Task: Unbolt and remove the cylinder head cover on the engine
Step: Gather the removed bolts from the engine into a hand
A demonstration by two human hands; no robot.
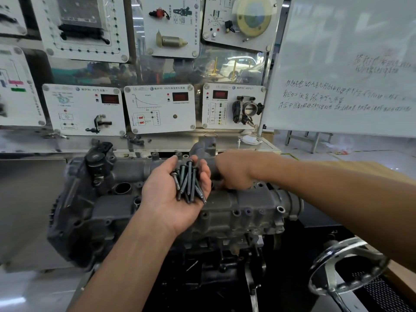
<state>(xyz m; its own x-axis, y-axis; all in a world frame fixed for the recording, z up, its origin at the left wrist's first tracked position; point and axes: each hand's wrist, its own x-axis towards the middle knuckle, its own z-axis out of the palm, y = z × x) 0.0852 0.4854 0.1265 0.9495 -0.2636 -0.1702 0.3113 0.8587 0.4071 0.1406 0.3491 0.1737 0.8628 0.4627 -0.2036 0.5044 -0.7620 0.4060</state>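
Several grey training panels (pixel 84 109) are hanging across the back wall on the far left, with a metal shelf (pixel 67 143) running under them. Below that, the engine (pixel 90 199) is sitting on its stand, and the cylinder head cover (pixel 247 203) is still lying on top of it, stretching from the black sensor housing (pixel 96 158) on the left to the round end on the right. The left hand (pixel 177 199) is hovering over the middle of the cover, palm up and cupped half open, cradling a bunch of long dark bolts (pixel 189 183), so it's blocking a good chunk of the cover. Just beside it the right hand (pixel 234 170) is reaching down onto the cover's back edge with its fingers curled under; I can't tell what it's gripping, if anything. Further right a whiteboard (pixel 349 75) with handwriting is leaning behind, and a chrome handwheel (pixel 346 266) is poking up at the lower right.
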